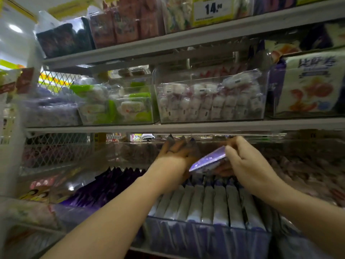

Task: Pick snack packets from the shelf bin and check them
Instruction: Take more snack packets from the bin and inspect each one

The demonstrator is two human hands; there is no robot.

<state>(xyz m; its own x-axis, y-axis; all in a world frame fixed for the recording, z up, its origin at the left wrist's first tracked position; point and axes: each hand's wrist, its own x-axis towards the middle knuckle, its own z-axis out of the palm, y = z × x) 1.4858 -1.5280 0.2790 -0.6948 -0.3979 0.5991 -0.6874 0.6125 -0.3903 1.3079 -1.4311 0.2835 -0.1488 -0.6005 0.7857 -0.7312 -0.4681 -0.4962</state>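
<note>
**PACKET HELD OVER BIN**

Right hand [246, 161]: fingers curled over the right end of a purple packet [208, 160], gripping it.

Packet: tilted, left end lower, raised just above the row of packets [205, 200] standing on edge in the clear bin [205, 238].

Left hand [174, 157]: fingers stretched forward and slightly spread, nothing gripped. Just beside the packet's low end; contact there blurred, not determinable.

Above: shelf [186, 127] carrying clear tubs [211, 101] of white and green wrapped sweets.
</note>
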